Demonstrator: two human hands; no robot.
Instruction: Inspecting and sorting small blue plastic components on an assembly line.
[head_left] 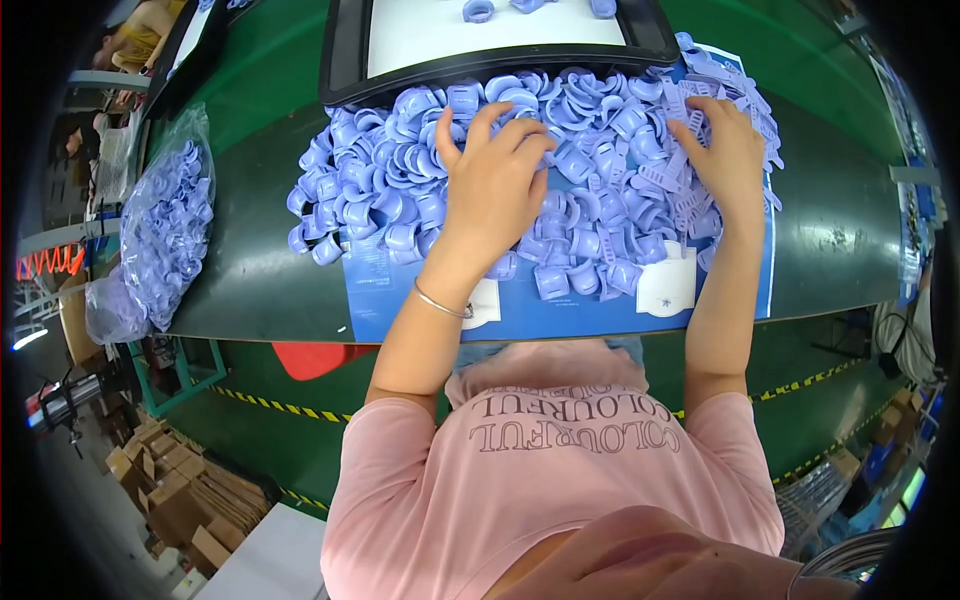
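A wide heap of curved lavender plastic pieces [400,165] lies on a blue printed sheet [385,300]. My left hand [495,180] is over the middle of it, fingers spread and bent, tips among the pieces. It grips nothing that I can see. My right hand [728,160] is at the heap's right side, by flat slotted lavender straps [660,178]. Its thumb and forefinger are apart at the straps; the other fingers are partly hidden. Two white printed patches show on the sheet, one by my left wrist and one white patch [667,283] near my right forearm.
A black-rimmed tray [500,68] with a white bottom holds a few lavender pieces beyond the heap. At the left stands a clear plastic bag [170,230] full of similar pieces. Below the table's front edge are a red stool [315,360] and flattened cardboard boxes [195,480].
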